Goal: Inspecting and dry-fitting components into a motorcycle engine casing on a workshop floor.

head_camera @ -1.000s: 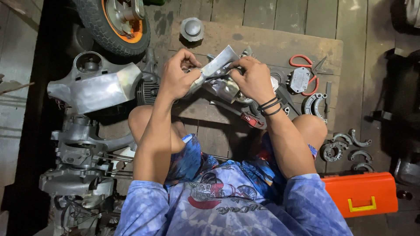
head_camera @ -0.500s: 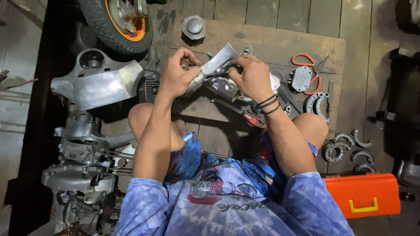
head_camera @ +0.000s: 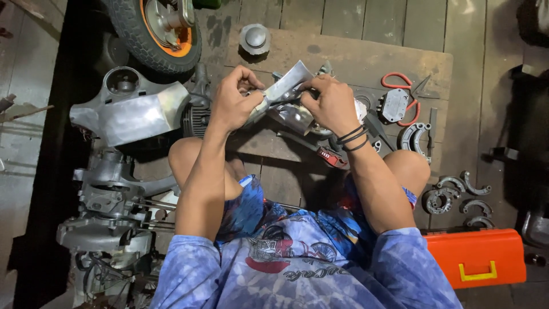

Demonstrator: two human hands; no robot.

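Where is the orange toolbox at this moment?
In the head view, the orange toolbox lies on the wooden floor at the lower right, beside the person's right elbow, just below some curved grey metal parts.

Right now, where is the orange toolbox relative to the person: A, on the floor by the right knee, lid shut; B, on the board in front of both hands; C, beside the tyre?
A: the orange toolbox lies closed on the floor right of the person's right knee, away from the tyre.

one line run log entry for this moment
left hand: gripping bent metal sheet | right hand: gripping same sheet | under: shiny engine part | near: red-handled tool
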